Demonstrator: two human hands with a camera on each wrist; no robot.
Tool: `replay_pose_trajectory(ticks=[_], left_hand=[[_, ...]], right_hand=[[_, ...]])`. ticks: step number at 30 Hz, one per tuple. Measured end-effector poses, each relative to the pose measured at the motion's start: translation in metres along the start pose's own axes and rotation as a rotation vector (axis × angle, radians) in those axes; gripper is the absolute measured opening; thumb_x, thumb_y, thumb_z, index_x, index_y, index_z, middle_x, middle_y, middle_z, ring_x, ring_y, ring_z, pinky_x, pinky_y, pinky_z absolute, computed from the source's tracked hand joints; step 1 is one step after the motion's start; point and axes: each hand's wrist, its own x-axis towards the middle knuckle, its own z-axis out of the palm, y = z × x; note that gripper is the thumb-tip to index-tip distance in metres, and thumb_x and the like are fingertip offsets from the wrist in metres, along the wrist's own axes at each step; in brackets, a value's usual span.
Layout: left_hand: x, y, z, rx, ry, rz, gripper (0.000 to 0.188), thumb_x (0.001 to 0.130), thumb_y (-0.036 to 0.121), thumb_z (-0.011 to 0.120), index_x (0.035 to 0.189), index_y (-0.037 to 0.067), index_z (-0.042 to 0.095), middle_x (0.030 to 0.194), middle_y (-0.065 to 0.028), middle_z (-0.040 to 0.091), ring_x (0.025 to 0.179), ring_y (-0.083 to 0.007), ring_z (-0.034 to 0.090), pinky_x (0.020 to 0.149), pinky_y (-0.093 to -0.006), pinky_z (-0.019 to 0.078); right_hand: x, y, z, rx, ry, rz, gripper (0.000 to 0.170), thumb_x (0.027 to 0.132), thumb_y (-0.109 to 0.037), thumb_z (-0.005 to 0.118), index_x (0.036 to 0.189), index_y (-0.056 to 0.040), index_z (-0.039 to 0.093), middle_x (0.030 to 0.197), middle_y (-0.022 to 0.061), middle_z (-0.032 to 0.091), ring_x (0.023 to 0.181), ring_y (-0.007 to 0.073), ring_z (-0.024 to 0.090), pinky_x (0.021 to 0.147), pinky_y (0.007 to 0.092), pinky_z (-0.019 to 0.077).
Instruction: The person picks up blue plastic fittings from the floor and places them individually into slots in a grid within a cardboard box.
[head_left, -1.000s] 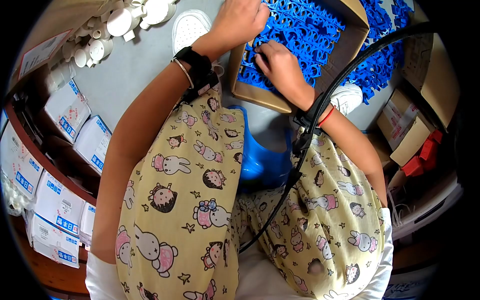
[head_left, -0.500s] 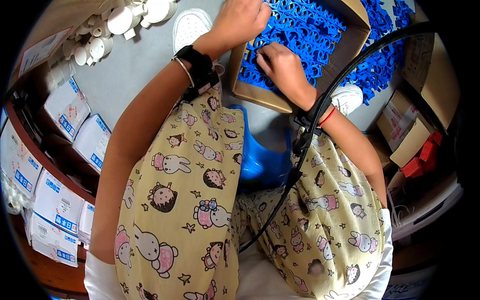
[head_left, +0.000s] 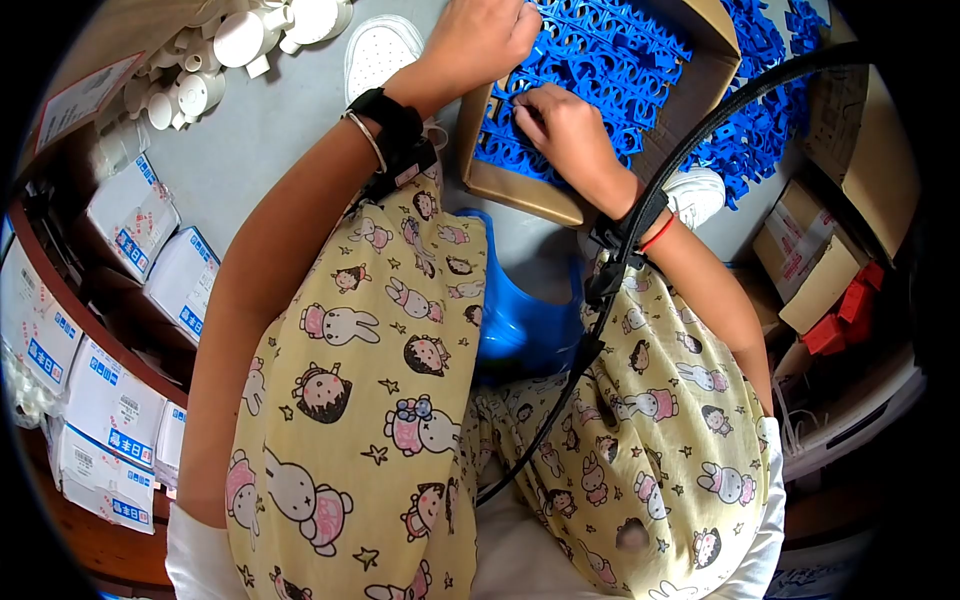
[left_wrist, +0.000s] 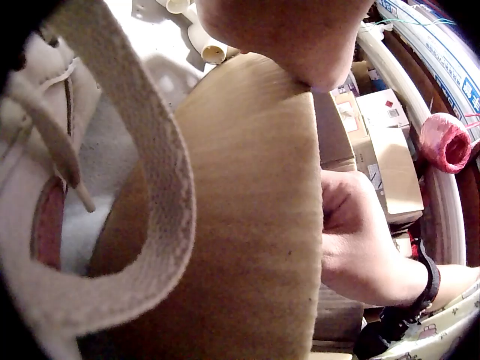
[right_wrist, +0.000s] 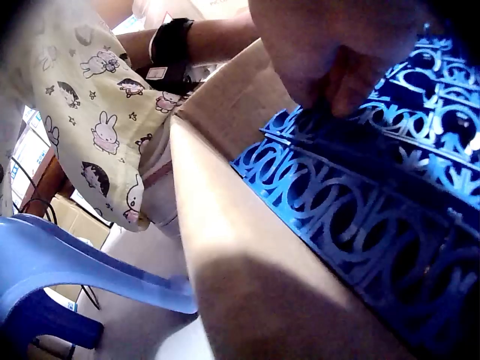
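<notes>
Rows of blue plastic pipe clips [head_left: 600, 85] fill a cardboard box [head_left: 520, 196] standing between the person's feet. My right hand [head_left: 568, 130] is low over the rows near the box's front left, fingers curled. In the right wrist view, the thumb and finger of that hand [right_wrist: 337, 60] come together on a clip in the dark gap beside a long row of joined clips [right_wrist: 330, 195]. My left hand [head_left: 485, 40] is bent at the box's left edge. Its fingertips are hidden behind the knuckles, so I cannot tell what they hold.
More blue clips [head_left: 745, 130] lie heaped right of the box. White pipe fittings [head_left: 240, 45] are piled on the floor at upper left. A blue plastic stool [head_left: 520, 320] shows between the knees. A black cable [head_left: 720, 115] crosses above the right wrist. White cartons [head_left: 120, 400] stand at left.
Hardly anything differs. My right hand has shifted very slightly right, and my left hand stays at the box's left edge.
</notes>
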Motion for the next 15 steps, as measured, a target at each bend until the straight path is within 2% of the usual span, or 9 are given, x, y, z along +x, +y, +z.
replay_pose_trajectory(ticks=[15], left_hand=[[0.0, -0.0015, 0.0017, -0.009, 0.008, 0.001, 0.027, 0.079, -0.001, 0.048, 0.105, 0.003, 0.052, 0.112, -0.0209, 0.046, 0.106, -0.0379, 0.046, 0.095, -0.0442, 0.038]], right_hand=[[0.0015, -0.0004, -0.0029, -0.025, -0.044, -0.038, 0.013, 0.082, -0.009, 0.061, 0.087, 0.0016, 0.065, 0.081, 0.0169, 0.062, 0.078, 0.0334, 0.062, 0.073, 0.0405, 0.0514]])
